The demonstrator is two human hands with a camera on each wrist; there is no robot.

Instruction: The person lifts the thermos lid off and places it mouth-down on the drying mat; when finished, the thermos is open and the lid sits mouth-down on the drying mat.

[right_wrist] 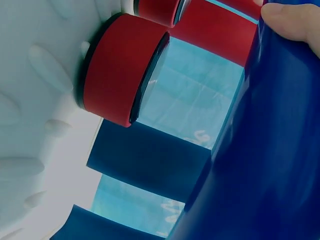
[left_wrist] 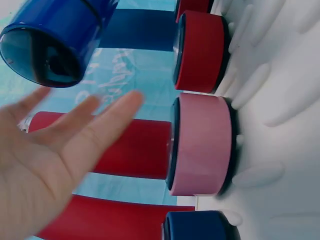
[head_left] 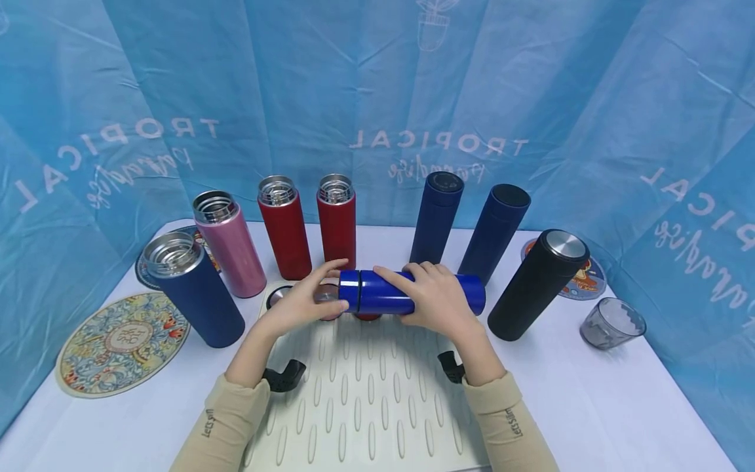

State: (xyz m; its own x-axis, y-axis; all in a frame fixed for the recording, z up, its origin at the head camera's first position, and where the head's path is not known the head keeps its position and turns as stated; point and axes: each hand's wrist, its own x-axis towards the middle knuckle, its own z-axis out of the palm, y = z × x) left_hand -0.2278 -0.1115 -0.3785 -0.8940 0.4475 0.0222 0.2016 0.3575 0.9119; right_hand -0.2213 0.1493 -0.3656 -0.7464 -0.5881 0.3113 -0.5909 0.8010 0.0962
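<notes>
A glossy blue thermos bottle [head_left: 386,293] lies level in the air above the cream mat, its capped end to the left. My right hand [head_left: 439,298] grips it around the body from the right. Beside the lid [head_left: 349,290] is my left hand [head_left: 301,305]; in the left wrist view its fingers [left_wrist: 102,132] are spread and apart from the bottle. Beneath, on the mat, stand a pink cap [left_wrist: 205,145], a red cap [left_wrist: 200,52], another red cap and a dark blue cap [left_wrist: 197,225]. The right wrist view shows a red cap [right_wrist: 122,70] near the bottle.
Uncapped bottles stand at the left: navy [head_left: 200,298], pink [head_left: 232,252] and two red [head_left: 286,236]. Two navy bottles [head_left: 436,219] and a black one [head_left: 531,295] are on the right. A glass [head_left: 610,324], round coasters [head_left: 124,341] and the ridged mat [head_left: 354,406] lie around.
</notes>
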